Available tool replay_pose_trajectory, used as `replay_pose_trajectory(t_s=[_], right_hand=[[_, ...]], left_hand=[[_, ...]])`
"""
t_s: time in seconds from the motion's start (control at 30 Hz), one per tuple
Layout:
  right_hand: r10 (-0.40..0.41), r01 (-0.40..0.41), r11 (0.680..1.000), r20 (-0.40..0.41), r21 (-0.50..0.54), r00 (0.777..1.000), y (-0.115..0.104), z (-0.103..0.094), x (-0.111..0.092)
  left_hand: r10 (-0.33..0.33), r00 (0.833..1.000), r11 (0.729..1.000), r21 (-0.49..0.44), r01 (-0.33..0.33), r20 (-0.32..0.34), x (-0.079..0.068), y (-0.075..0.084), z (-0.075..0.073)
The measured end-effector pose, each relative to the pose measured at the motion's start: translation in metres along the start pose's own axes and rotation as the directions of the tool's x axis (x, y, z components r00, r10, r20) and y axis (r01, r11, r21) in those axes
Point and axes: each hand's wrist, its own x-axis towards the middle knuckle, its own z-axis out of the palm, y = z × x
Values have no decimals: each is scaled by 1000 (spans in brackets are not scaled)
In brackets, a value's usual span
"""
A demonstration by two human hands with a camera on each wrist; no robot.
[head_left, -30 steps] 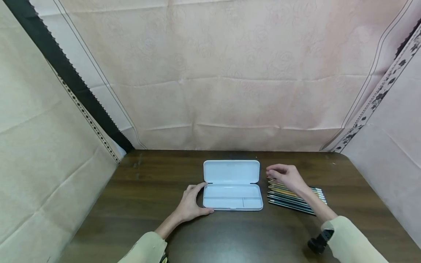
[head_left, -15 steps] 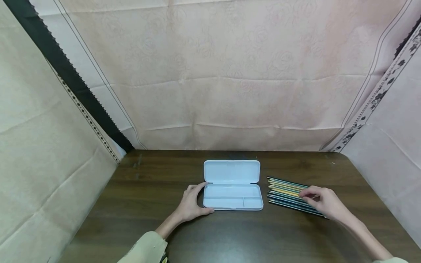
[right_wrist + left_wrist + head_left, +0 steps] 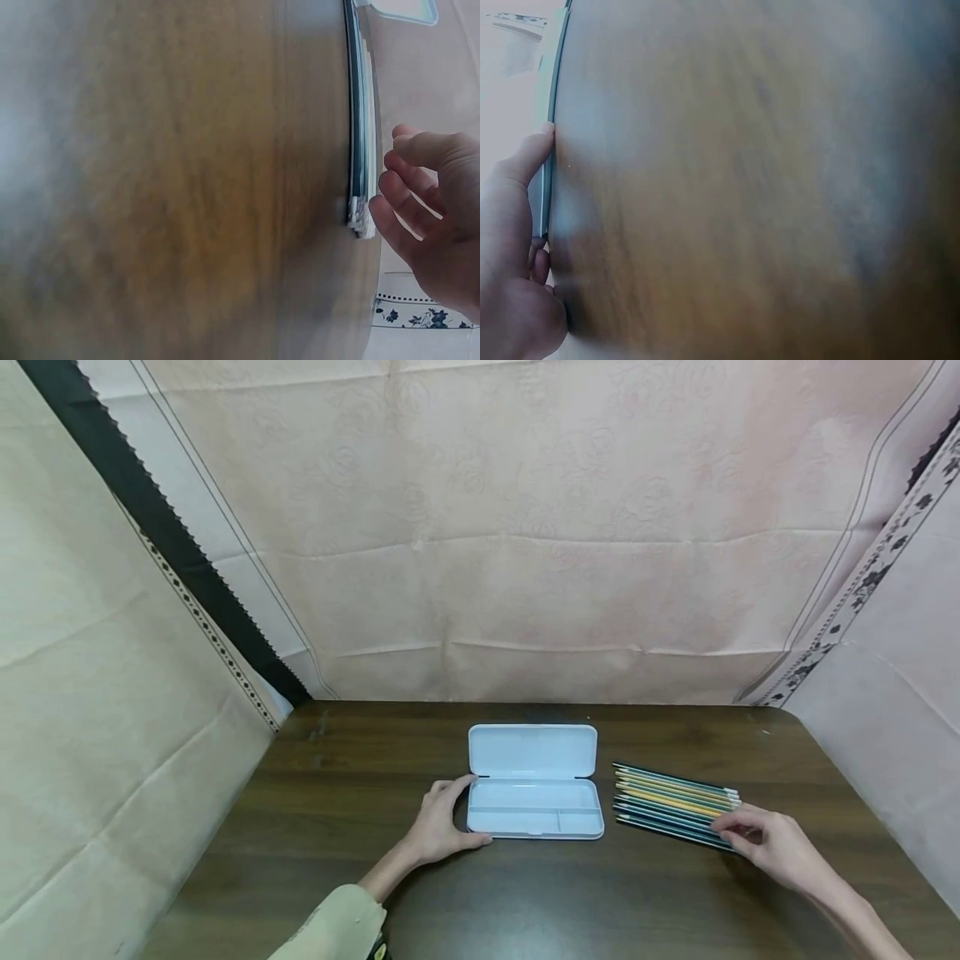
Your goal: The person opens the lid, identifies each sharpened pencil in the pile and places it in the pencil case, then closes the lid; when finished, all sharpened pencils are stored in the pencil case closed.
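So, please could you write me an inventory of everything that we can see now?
pencil case: 1, light blue, open on the table
pencils: several (exact count unclear), dark green and yellow, right of the case
table: 1, dark brown, below both
cloth backdrop: count unclear, pale, behind and at both sides
black band: 1 long, black, upper left
sleeve: 1, pale green, left arm
left hand: 1, holding the case's left end
right hand: 1, by the pencils' near-right ends
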Motion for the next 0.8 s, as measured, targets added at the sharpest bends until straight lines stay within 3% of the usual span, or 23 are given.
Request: replay_pose_trajectory(t_s=[0.27, 0.5, 0.8], right_hand=[[-75, 72, 996, -41, -61, 996, 13, 1, -9], [-155, 154, 987, -8, -36, 988, 20, 0, -11], [-137, 138, 986, 17, -96, 990, 21, 0, -9]], left_hand=[[-5, 1000, 1000, -4, 5, 4, 0, 0, 1], [-6, 1000, 1000, -2, 6, 6, 0, 0, 0], [-8, 1000, 1000, -5, 8, 8, 1, 1, 0]])
